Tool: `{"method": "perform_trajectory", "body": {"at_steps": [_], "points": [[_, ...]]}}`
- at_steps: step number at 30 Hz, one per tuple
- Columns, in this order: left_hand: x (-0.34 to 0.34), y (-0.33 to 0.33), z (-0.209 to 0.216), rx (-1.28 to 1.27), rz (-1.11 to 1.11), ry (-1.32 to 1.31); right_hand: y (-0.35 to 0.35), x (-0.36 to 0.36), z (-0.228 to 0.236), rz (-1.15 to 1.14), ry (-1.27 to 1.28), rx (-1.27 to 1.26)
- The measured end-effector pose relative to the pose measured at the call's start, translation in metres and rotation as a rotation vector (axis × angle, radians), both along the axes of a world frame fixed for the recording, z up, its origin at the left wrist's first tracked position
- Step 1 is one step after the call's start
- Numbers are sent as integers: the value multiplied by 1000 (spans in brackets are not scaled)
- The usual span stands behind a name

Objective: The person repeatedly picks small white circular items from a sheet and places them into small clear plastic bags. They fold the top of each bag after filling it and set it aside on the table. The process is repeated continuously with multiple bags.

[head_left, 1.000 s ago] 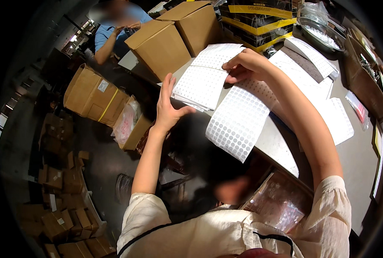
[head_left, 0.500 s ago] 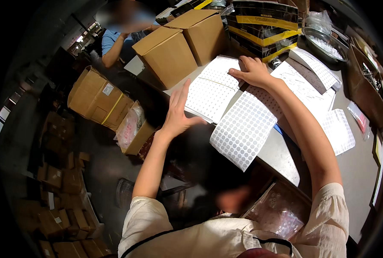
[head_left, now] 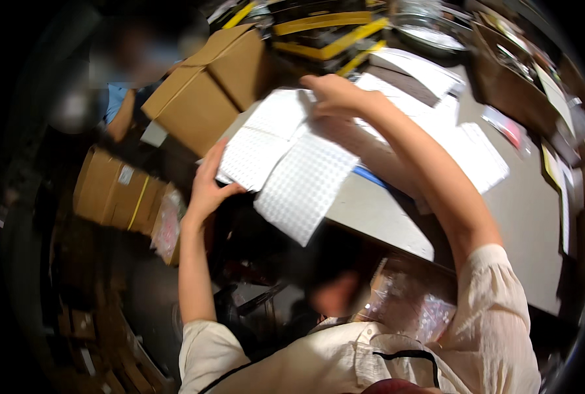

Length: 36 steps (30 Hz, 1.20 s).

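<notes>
A stack of white sheets printed with rows of small marks [head_left: 259,134] lies on the table, with a band or line across it. Overlapping its right side is a sheet of round grey stickers [head_left: 305,187], whose near end hangs over the table edge. My left hand [head_left: 205,187] is at the stack's near left corner, its fingers stretched along the left edge and its thumb apart at the near edge. My right hand [head_left: 341,97] is bent round the far right corner of the sheets; blur hides exactly how its fingertips meet the paper.
Cardboard boxes [head_left: 197,102] stand beyond the stack, with black and yellow boxes [head_left: 325,33] behind. More papers [head_left: 473,157] and a small bag with something red [head_left: 507,128] lie to the right. An open bin of small parts [head_left: 410,299] sits below the table edge. Another person [head_left: 118,111] is at far left.
The whole view has swung, so the table and boxes appear further left. My left hand has come closer against the stack's corner. My right hand's fingers are more bent at the far corner.
</notes>
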<state>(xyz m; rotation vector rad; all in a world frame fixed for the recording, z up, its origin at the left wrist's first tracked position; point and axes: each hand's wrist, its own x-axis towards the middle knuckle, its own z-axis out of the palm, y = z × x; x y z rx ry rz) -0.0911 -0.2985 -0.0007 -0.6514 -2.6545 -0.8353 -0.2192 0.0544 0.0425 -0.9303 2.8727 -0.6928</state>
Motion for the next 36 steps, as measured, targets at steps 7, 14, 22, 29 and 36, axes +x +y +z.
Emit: {"method": "perform_trajectory", "body": {"at_steps": [7, 14, 22, 29, 36], "points": [[56, 51, 30, -351, -1, 216, 34, 66, 53, 56, 189, 30], [89, 129, 8, -441, -208, 186, 199, 175, 30, -156, 207, 274], [103, 159, 4, -311, -267, 78, 271, 291, -25, -435, -55, 119], [85, 179, 18, 154, -181, 8, 275, 305, -41, -444, 123, 60], [79, 229, 18, -280, -247, 79, 285, 306, -42, -649, 412, -255]]}}
